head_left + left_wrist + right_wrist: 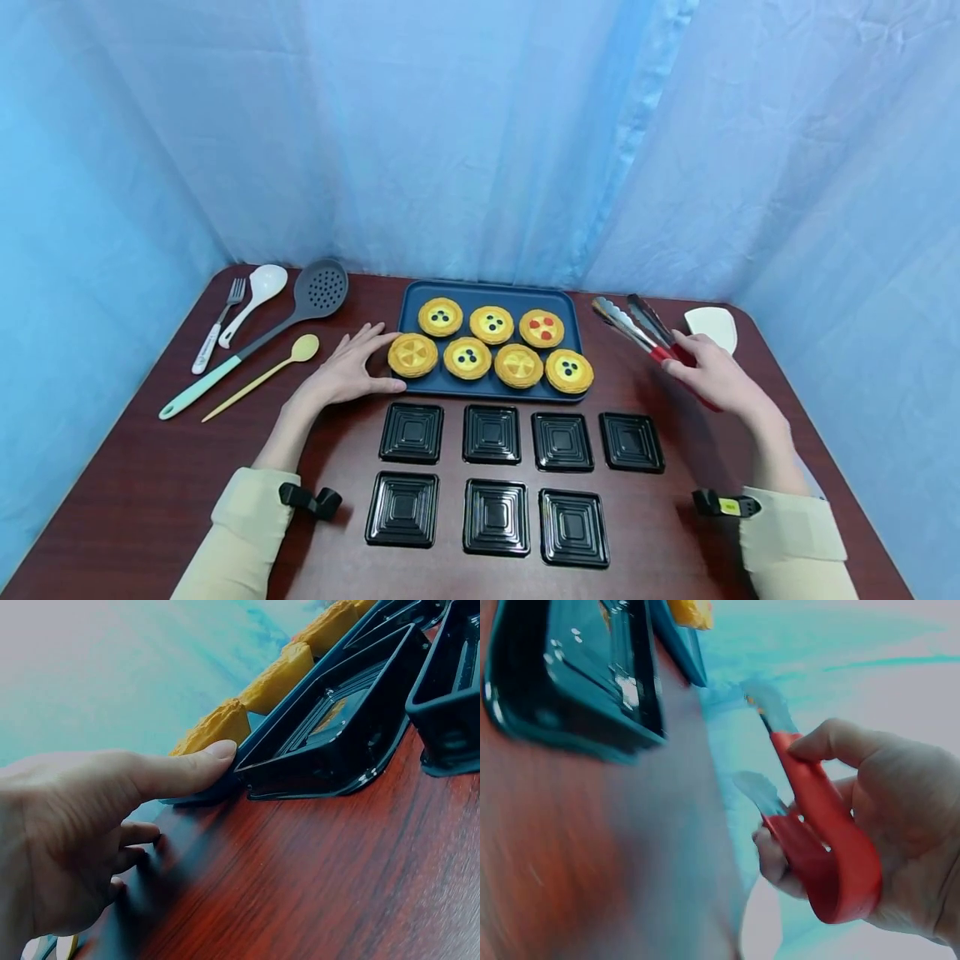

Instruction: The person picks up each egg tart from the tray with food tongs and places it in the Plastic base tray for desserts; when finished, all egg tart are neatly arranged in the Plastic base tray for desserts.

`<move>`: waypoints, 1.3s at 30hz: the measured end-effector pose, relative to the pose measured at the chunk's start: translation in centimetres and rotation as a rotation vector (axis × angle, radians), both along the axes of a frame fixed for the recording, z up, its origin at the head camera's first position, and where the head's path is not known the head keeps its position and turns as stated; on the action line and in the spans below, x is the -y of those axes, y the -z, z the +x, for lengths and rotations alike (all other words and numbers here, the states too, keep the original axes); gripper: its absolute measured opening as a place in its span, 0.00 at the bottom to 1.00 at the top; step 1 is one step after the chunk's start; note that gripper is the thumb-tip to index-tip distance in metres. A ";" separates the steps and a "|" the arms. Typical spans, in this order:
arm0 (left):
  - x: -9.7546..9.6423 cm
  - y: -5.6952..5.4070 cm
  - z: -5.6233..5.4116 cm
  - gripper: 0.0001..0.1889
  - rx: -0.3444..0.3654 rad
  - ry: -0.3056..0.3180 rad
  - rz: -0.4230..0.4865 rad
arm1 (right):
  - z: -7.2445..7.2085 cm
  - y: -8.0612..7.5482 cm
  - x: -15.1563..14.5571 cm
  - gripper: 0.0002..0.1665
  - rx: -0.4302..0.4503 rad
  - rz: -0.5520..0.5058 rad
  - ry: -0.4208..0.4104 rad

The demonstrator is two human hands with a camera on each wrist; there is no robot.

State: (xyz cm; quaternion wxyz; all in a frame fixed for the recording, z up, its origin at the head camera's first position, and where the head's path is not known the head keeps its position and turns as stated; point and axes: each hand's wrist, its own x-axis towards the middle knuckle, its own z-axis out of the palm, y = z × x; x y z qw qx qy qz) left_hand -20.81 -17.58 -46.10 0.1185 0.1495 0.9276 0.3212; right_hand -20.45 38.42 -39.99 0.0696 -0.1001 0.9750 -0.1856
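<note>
My right hand (708, 371) grips red-handled tongs (660, 350) above the right side of the table, thumb on one arm and fingers on the other. The tongs' metal tips stand apart, with nothing between them. At the left end of a blue tray (491, 293), my left hand (352, 367) rests with thumb and fingers extended. Its thumb (187, 771) touches the tray's near corner in the left wrist view. The left index fingertip is beside a tart with a wedge-patterned top (412, 356). Several other tarts lie in two rows, including one with red pieces (542, 328).
In front of the tray, several black square plastic trays (491, 434) stand in two rows. On the left lie a fork (217, 327), white spoon (255, 302), slotted skimmer (300, 308) and yellow spoon (273, 371). A white scraper-like piece (712, 327) lies far right; blue curtains (480, 142) enclose the table.
</note>
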 end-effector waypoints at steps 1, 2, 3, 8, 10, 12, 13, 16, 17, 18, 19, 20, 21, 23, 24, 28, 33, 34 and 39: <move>0.0 0.0 0.0 0.48 0.001 0.000 0.000 | 0.3 -0.5 -0.1 0.43 0.001 0.003 -0.009; -0.1 0.0 0.0 0.48 0.001 0.001 0.001 | 0.6 -1.1 -0.2 0.43 0.000 0.009 -0.020; -0.1 0.0 0.0 0.48 0.002 0.001 0.003 | 0.8 -1.7 -0.3 0.42 -0.002 0.020 -0.029; -0.4 0.0 0.0 0.48 -0.001 0.002 -0.003 | 1.7 -4.4 0.1 0.45 -0.029 0.031 -0.063; -0.4 -0.1 0.0 0.48 -0.001 0.003 -0.004 | 1.8 -5.5 0.8 0.49 -0.037 0.030 -0.079; -0.4 -0.1 0.0 0.48 -0.002 0.005 0.000 | 1.6 -6.4 1.9 0.51 -0.054 0.054 -0.099; -0.3 -0.1 0.1 0.48 -0.002 0.003 0.002 | 1.4 -6.8 2.5 0.52 -0.059 0.069 -0.108; -0.1 0.0 0.1 0.48 -0.005 -0.004 0.002 | 0.2 -8.0 4.8 0.54 -0.052 0.124 -0.157; 0.0 0.0 0.1 0.47 -0.006 -0.006 0.000 | -0.3 -8.2 5.6 0.54 -0.055 0.140 -0.177; 0.1 0.0 0.1 0.47 -0.007 -0.008 -0.003 | -0.9 -8.5 6.4 0.54 -0.046 0.153 -0.191; 0.1 0.0 0.2 0.47 -0.007 -0.009 -0.004 | -1.6 -8.7 7.3 0.54 -0.040 0.165 -0.207; 0.1 0.1 0.2 0.47 -0.008 -0.008 -0.007 | -2.2 -8.9 8.1 0.54 -0.039 0.178 -0.226; 0.1 0.1 0.2 0.47 -0.009 -0.006 -0.007 | -2.8 -9.0 8.9 0.53 -0.037 0.192 -0.238; 0.1 0.1 0.1 0.47 -0.012 -0.003 -0.002 | -4.0 -9.2 10.5 0.50 -0.041 0.224 -0.275; 0.0 0.1 0.1 0.47 -0.013 -0.002 0.001 | -4.5 -9.3 11.3 0.48 -0.041 0.241 -0.290; -0.2 0.1 0.1 0.47 -0.016 -0.001 0.007 | -5.9 -9.3 14.6 0.39 -0.046 0.302 -0.379; -0.2 0.0 0.2 0.47 -0.013 0.002 0.000 | -6.9 -9.2 18.3 0.38 -0.041 0.390 -0.457; -0.2 0.0 0.3 0.47 -0.012 0.002 0.000 | -7.2 -9.1 19.0 0.39 -0.044 0.415 -0.468; -0.1 0.0 0.4 0.47 -0.013 -0.004 -0.004 | -8.3 -8.9 21.6 0.42 -0.055 0.490 -0.515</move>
